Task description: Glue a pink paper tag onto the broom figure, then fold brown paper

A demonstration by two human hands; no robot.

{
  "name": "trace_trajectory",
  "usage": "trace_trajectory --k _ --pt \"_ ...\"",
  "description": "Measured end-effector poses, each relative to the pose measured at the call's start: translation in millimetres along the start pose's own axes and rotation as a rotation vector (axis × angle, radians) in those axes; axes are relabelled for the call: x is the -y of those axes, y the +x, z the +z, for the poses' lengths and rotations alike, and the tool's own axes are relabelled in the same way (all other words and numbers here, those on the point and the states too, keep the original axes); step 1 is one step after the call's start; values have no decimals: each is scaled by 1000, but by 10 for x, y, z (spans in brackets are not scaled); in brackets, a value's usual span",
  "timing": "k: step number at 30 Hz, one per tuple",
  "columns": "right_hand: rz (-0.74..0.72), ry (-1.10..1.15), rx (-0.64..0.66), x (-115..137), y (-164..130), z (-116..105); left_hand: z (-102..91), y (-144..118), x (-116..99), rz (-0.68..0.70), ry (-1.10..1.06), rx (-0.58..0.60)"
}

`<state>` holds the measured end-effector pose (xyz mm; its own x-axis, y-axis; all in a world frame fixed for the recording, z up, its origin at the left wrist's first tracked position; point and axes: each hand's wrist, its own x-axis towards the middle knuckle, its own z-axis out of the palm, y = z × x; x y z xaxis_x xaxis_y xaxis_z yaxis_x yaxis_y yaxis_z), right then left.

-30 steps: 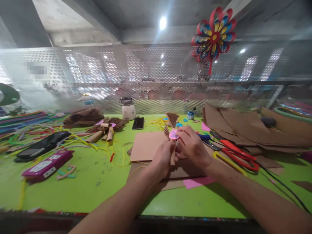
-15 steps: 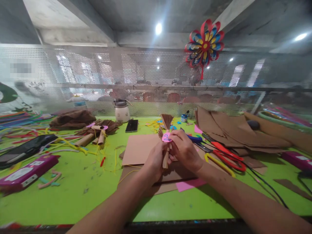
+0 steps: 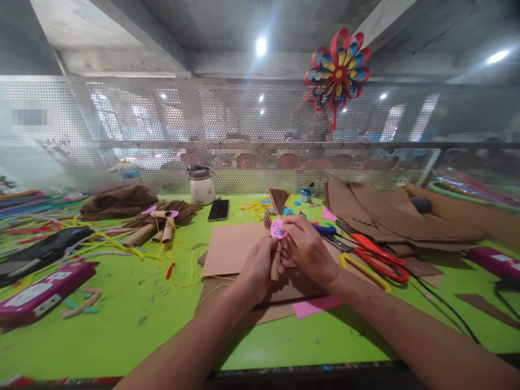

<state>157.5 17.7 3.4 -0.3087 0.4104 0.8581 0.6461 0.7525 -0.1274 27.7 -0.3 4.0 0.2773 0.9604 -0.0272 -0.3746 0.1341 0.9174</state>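
My left hand (image 3: 260,266) is closed around a brown paper figure (image 3: 278,200), made of a rolled tube with pleated fans at its top and side. A round pink paper disc (image 3: 278,229) with blue marks lies against the front of the figure. My right hand (image 3: 306,246) pinches the disc's right edge, its lower fingers curled behind the tube. The figure stands nearly upright above stacked sheets of brown card (image 3: 231,252). A pink paper piece (image 3: 317,307) sticks out under the right forearm.
Red-handled scissors (image 3: 382,257), a yellow-handled tool (image 3: 365,272) and a black cable (image 3: 442,309) lie to the right, before large brown paper sheets (image 3: 390,214). Other paper figures (image 3: 164,219), a phone (image 3: 218,210), a jug (image 3: 201,185) and a purple box (image 3: 46,290) are leftward.
The view has shifted very slightly. Both hands keep their hold on the paper figure and disc, and the disc's blue marks show a little more fully.
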Motion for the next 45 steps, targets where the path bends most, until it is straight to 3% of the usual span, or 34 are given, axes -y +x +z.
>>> trace_trajectory --k 7,11,15,19,26,37,45 --pt "38 0 18 14 -1 -36 -18 18 15 -26 -13 -9" --pt "100 14 -47 26 1 -81 -27 24 17 -49 -32 -35" --pt "371 84 -107 39 18 -96 -14 11 -7 -81 -8 -75" --pt "667 264 -25 30 31 -73 7 -2 -24 -137 11 -90" --pt "948 628 86 41 15 -14 5 -2 -3 -84 13 -32" --pt "1054 775 43 90 37 -13 -11 22 43 -57 18 -1" --pt "1008 759 39 69 22 5 17 1 14 -48 39 12"
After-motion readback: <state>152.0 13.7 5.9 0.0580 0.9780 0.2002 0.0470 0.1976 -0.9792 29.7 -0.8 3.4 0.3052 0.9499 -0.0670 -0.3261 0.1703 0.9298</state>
